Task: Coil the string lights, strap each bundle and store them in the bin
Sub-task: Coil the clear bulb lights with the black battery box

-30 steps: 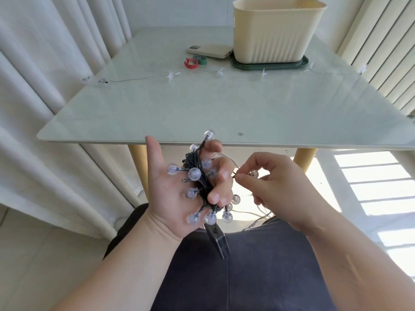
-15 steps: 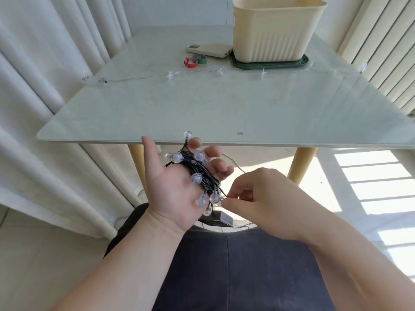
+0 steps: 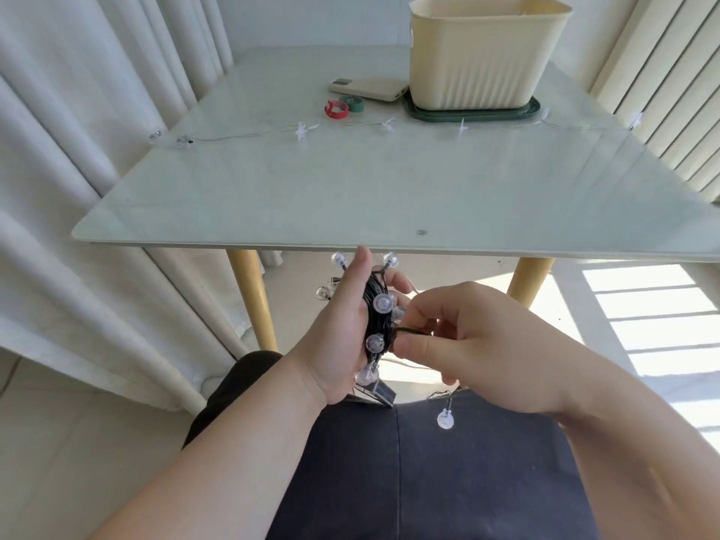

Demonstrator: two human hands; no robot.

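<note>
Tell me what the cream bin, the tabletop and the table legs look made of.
The cream ribbed bin looks like matte moulded plastic: thin even walls, vertical ribs. The pale green tabletop seems glossy glass: soft reflections, thin rounded edge. The round yellow table legs could be wood or painted metal; no grain shows.

Bright daylight from right, wide-angle edge distortion

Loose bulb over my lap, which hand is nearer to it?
Right. The right hand, pinching the wire, is just above the loose bulb; the left hand, gripping the coil, is farther off to its left.
</note>
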